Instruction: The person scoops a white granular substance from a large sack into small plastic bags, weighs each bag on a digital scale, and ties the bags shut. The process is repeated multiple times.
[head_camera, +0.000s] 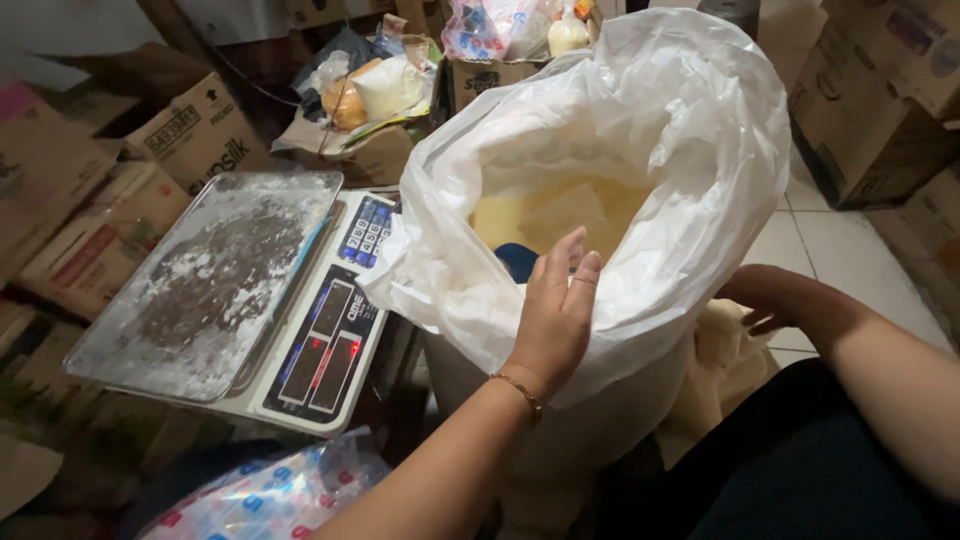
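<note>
- The left hand (556, 315) is lying flat and open, fingers straight and close together, palm pressing on the near rim of the big white plastic sack (640, 150); it is gripping nothing.
- A thin bracelet (518, 392) is sitting at that wrist.
- The right hand (775, 298) is resting against the sack's right side, partly tucked behind the plastic, so I cannot tell how far it is open.
- The sack is standing open on the floor, its mouth rolled back, with pale yellow powder (560, 215) inside and a blue scoop (518, 262) poking up at the near edge of the powder.
- Just left of the sack, a digital scale (330, 340) is sitting with a powder-dusted metal tray (215, 275) on top.
- Cardboard boxes (195, 130) are crowding the back and left.
</note>
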